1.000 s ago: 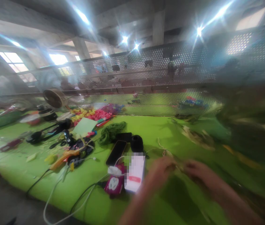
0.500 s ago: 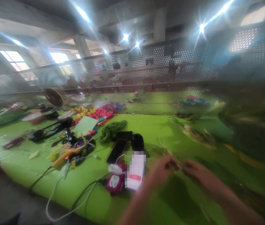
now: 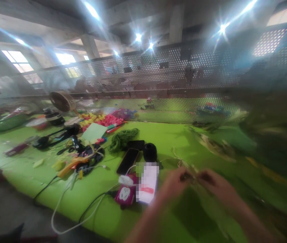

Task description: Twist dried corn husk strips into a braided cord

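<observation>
Both hands meet over the green tabletop on the right. My left hand [image 3: 175,182] has its fingers closed around pale, dry plant-like strips [image 3: 179,158], whose ends stick up beyond the fingers. Facing it, my right hand [image 3: 215,184] pinches the same strips from the other side, and a long pale piece trails down below it. Blur hides the exact grip of the fingertips. Left of the strips stands a black ball of thread [image 3: 150,152]; a thin line runs from near it toward the strips.
Beside my left forearm lie a lit phone [image 3: 148,189] and a magenta power adapter [image 3: 125,195] with cables. A dark phone [image 3: 128,161], green yarn [image 3: 123,139] and an orange glue gun [image 3: 69,168] are farther left. Pale husk-like strips [image 3: 216,147] lie at right, before a perforated partition [image 3: 158,81].
The view has shifted slightly, moving the table items a little to the right. My hands stay together at the pale strips, with the right fingers a touch higher and more curled.
</observation>
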A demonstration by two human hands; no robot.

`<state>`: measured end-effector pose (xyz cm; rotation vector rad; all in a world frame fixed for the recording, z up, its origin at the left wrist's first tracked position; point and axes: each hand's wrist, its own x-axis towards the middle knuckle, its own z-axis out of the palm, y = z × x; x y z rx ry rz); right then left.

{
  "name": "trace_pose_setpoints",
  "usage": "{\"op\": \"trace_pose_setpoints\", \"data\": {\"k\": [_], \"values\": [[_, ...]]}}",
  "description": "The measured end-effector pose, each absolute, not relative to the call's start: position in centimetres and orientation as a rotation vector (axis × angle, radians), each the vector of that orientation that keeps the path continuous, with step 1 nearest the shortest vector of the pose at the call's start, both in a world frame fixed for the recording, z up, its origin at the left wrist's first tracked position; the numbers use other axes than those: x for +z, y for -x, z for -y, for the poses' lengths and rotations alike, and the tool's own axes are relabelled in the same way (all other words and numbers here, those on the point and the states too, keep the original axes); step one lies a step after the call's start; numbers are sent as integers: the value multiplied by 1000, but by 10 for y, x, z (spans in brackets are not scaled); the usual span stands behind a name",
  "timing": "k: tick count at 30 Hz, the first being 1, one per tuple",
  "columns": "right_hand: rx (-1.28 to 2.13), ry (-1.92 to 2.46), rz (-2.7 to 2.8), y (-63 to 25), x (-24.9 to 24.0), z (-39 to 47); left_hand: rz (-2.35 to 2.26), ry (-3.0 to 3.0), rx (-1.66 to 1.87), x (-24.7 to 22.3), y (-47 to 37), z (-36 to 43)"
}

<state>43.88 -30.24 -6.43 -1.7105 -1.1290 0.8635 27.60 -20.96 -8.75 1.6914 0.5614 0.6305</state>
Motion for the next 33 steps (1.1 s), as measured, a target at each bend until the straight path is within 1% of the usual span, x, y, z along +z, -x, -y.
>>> {"op": "trace_pose_setpoints", "data": {"k": [3,8,11,14,19,25,27,31,33], "values": [[863,1676,1225,-438,-68,303,-576,-1685,651,-94,-278,210],[672,1757,1376,-436,-80,306,-607,-1645,615,-105,-282,209],[593,1804,1427,-434,-83,308,-543,-1491,582,-107,-283,208],[516,1741,1480,-433,-82,309,-469,-1301,565,-107,-283,207],[269,1661,1536,-431,-77,310,-418,-1097,567,-108,-285,210],[86,1603,1416,-431,-78,313,-519,-937,734,-97,-286,209],[132,1643,1353,-429,-80,312,-597,-930,790,-95,-285,207],[501,1774,1303,-419,-85,306,-639,-969,876,-99,-287,206],[609,1768,1241,-412,-87,302,-618,-970,886,-102,-289,209]]}}
